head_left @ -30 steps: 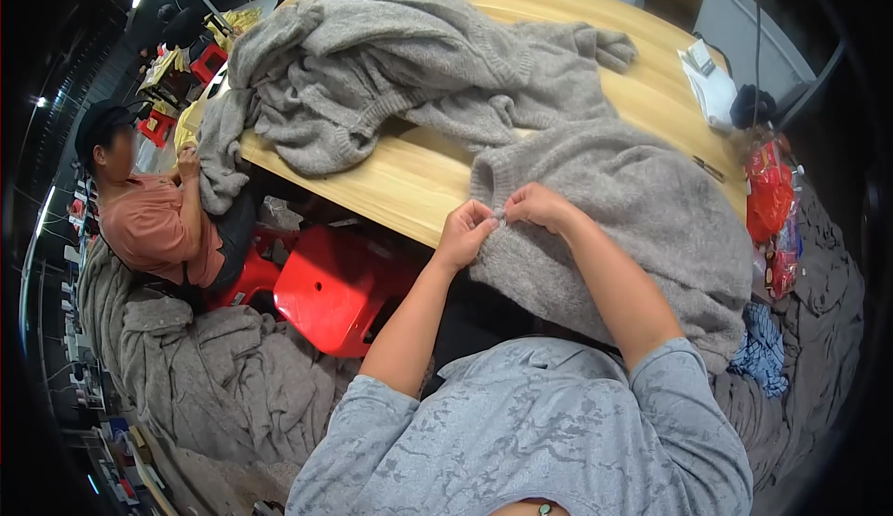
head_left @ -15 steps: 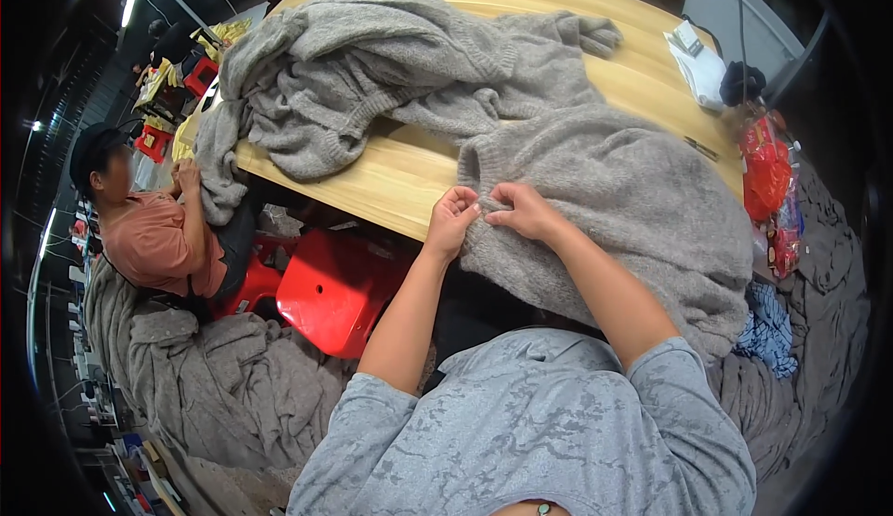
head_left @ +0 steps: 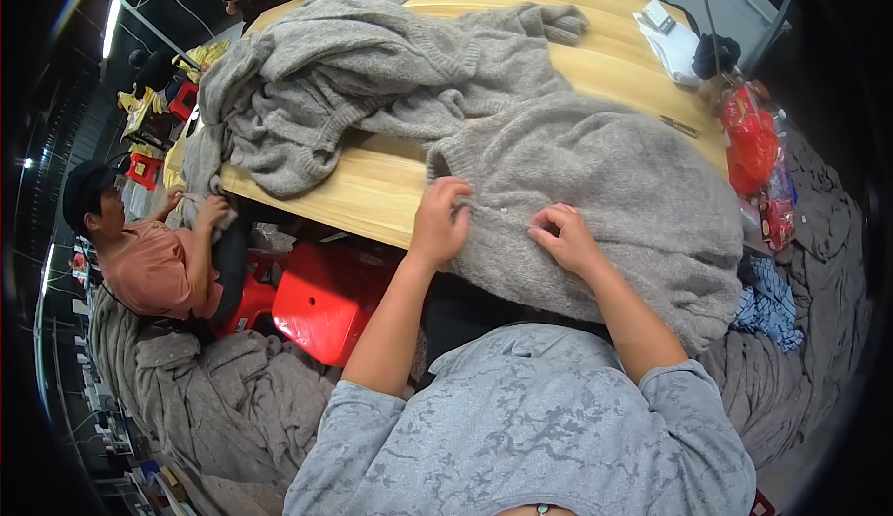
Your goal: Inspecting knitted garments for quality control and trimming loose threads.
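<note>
Grey sweater [head_left: 595, 200] spread over near table [head_left: 372, 191] edge, hanging off toward the body. Left hand [head_left: 439, 221] clamped on its edge, right hand [head_left: 566, 237] pinching the knit just beside, fingers together. Second grey knit pile [head_left: 372, 79] heaped farther back, touching it; red stool [head_left: 326, 302] below, another person [head_left: 149, 256] at left.

Grey sweater [head_left: 595, 200] fuzzy matt knit, soft nap, under both hands at the table's near edge. Second grey sweater [head_left: 372, 79] coarser ribbed knit, matt. Table [head_left: 372, 191] pale wood, smooth satin finish, visible grain. Red stool [head_left: 326, 297] glossy hard plastic. Red bag [head_left: 749, 144] at right edge shiny plastic film.
</note>
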Demonstrator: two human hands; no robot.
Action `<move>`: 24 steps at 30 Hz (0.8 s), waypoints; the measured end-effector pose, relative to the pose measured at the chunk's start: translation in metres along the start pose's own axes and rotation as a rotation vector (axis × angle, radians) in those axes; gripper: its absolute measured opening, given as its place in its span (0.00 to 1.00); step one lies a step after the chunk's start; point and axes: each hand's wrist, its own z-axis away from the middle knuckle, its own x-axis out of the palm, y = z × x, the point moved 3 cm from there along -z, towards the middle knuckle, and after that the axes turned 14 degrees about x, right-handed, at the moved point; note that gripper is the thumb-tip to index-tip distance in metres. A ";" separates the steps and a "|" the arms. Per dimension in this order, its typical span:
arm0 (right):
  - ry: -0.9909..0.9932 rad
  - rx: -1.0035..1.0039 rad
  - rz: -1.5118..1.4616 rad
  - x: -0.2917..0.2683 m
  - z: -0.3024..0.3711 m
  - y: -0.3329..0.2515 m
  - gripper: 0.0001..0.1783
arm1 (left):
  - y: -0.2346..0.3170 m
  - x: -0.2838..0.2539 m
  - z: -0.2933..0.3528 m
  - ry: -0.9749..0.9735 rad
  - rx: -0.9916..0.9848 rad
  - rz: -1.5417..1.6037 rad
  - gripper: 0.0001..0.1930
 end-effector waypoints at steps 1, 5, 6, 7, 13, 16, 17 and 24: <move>-0.023 0.031 -0.026 0.001 -0.003 0.002 0.09 | 0.010 0.004 -0.008 -0.109 0.062 0.018 0.13; -0.099 0.150 -0.125 0.000 -0.007 0.005 0.10 | 0.031 0.020 -0.020 -0.381 0.030 0.103 0.11; -0.090 0.137 -0.108 -0.001 -0.007 0.004 0.10 | 0.031 0.022 -0.021 -0.440 0.002 0.075 0.11; -0.081 0.131 -0.094 0.000 -0.007 0.002 0.11 | 0.029 0.025 -0.020 -0.511 -0.042 0.043 0.10; 0.051 -0.017 0.181 0.021 -0.011 -0.014 0.11 | 0.019 0.028 -0.017 -0.434 -0.149 0.164 0.08; 0.038 0.018 0.175 0.032 -0.017 -0.014 0.11 | 0.016 0.028 -0.014 -0.422 -0.230 0.142 0.06; 0.043 0.013 0.169 0.032 -0.018 -0.013 0.12 | 0.012 0.029 -0.011 -0.436 -0.351 0.233 0.05; -0.036 0.109 0.035 0.028 -0.021 -0.006 0.13 | -0.005 0.037 0.008 -0.409 -0.820 0.701 0.05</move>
